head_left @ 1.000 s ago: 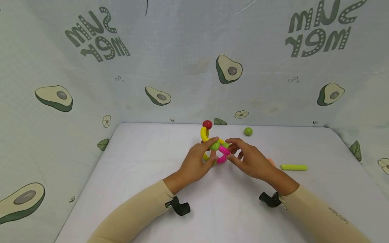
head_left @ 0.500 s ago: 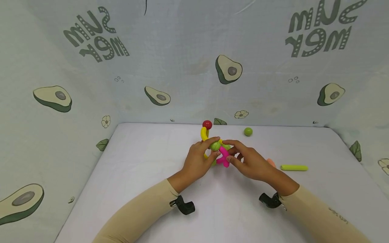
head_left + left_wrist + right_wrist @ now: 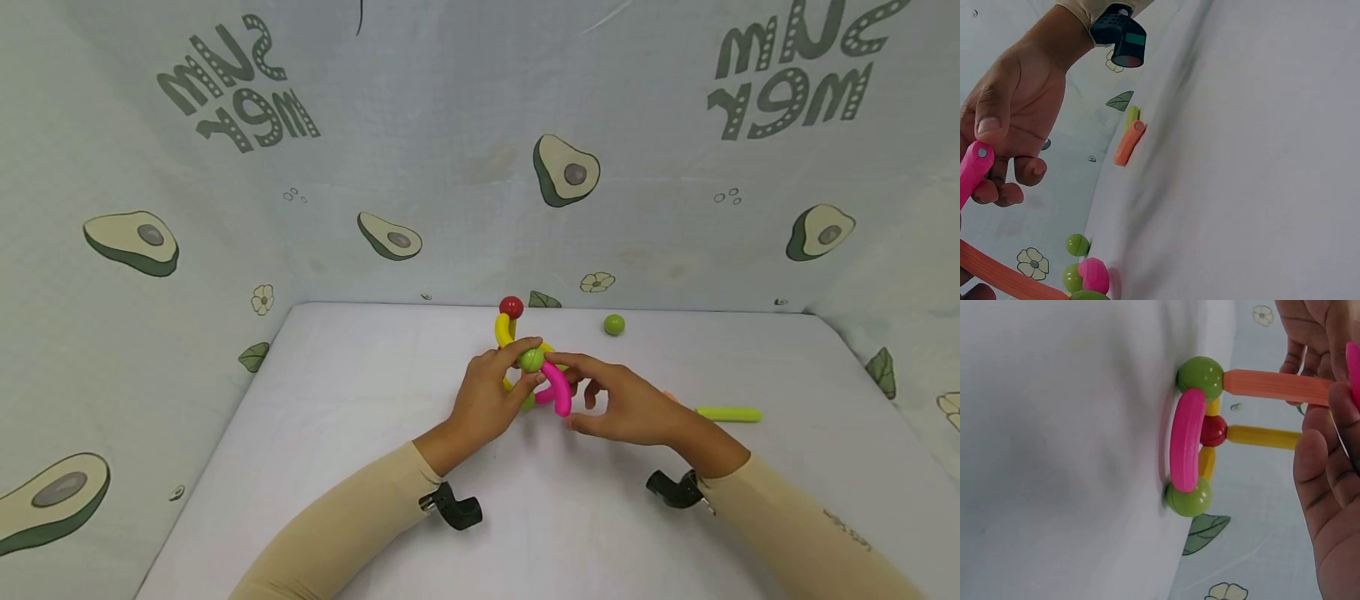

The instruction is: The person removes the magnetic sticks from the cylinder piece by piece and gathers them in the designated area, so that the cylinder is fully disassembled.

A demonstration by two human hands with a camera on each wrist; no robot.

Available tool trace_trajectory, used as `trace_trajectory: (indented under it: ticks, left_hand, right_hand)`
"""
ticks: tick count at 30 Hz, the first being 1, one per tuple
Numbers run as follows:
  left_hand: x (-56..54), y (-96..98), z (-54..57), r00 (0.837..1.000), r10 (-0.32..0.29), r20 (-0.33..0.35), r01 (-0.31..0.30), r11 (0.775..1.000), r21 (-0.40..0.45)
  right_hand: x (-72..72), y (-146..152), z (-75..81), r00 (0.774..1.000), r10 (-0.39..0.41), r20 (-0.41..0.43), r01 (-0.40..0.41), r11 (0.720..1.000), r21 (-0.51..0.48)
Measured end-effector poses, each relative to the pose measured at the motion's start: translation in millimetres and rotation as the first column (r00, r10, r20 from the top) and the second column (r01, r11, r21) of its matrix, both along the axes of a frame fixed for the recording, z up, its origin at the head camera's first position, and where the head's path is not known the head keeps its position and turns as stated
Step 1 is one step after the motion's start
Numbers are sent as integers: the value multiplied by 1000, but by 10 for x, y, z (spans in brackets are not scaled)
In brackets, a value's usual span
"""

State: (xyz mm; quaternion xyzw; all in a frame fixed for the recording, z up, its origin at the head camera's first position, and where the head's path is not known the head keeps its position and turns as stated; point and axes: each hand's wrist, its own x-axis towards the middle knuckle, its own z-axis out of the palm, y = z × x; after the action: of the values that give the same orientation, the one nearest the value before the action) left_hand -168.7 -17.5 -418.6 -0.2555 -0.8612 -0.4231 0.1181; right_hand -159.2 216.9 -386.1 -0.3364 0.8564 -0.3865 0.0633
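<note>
A build of balls and sticks stands on the white table. A red ball (image 3: 512,307) and a curved yellow stick (image 3: 503,331) rise at its back left. My left hand (image 3: 483,396) grips an upper green ball (image 3: 532,360), with thumb and index finger on either side. From that ball a curved pink stick (image 3: 558,390) hangs outward and down. My right hand (image 3: 626,402) holds this stick lightly, thumb by its free end and index finger near its top. Lower down, another pink stick (image 3: 1187,440) joins two green balls, and an orange stick (image 3: 1275,386) stands upright.
A loose green ball (image 3: 614,324) lies near the table's back edge. To the right lies a light green stick (image 3: 729,414), with an orange stick (image 3: 1129,143) beside it, mostly hidden behind my right wrist in the head view. Patterned cloth encloses the table's back and sides.
The upper pink stick has swung from pointing right to hanging downward. My right thumb has moved down and away from the fingers; the left hand keeps its grip on the green ball.
</note>
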Motion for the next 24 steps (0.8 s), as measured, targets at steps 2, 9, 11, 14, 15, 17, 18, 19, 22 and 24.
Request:
trace_trajectory:
  ticks: [2, 9, 11, 14, 15, 17, 18, 19, 22, 24]
  left_hand:
    - [-2, 2, -2, 1000, 0, -7, 0, 1000, -1]
    - [-10, 12, -12, 1000, -5, -18, 5, 1000, 10]
    - [-13, 12, -11, 1000, -3, -24, 3, 1000, 8]
    - [-14, 11, 0, 1000, 4, -30, -4, 1000, 2]
    - [-13, 11, 7, 1000, 6, -28, -6, 1000, 0]
    - [-11, 10, 14, 1000, 9, -24, -9, 1000, -6]
    - [-10, 10, 17, 1000, 9, -22, -9, 1000, -8]
    - [-8, 8, 22, 1000, 8, -20, -9, 1000, -12]
    - [-9, 3, 21, 1000, 8, -25, -9, 1000, -23]
    - [-9, -2, 19, 1000, 8, -28, -9, 1000, -24]
  right_hand:
    - [-3, -4, -3, 1000, -12, -5, 12, 1000, 3]
    - [-5, -37, -44, 996, -59, -62, 57, 998, -25]
    - [-7, -37, -47, 994, -67, -81, 66, 998, -22]
    - [-9, -22, -40, 992, -92, -88, 94, 996, 9]
    - [-9, -13, -37, 991, -102, -88, 104, 994, 24]
    - [-10, 11, -32, 989, -125, -77, 130, 990, 59]
    - [-11, 28, -33, 988, -136, -71, 142, 987, 78]
    - [-12, 47, -35, 987, -147, -66, 153, 984, 96]
    - [-12, 120, -42, 983, -172, -59, 179, 974, 141]
    - [-9, 177, -49, 981, -187, -47, 193, 968, 159]
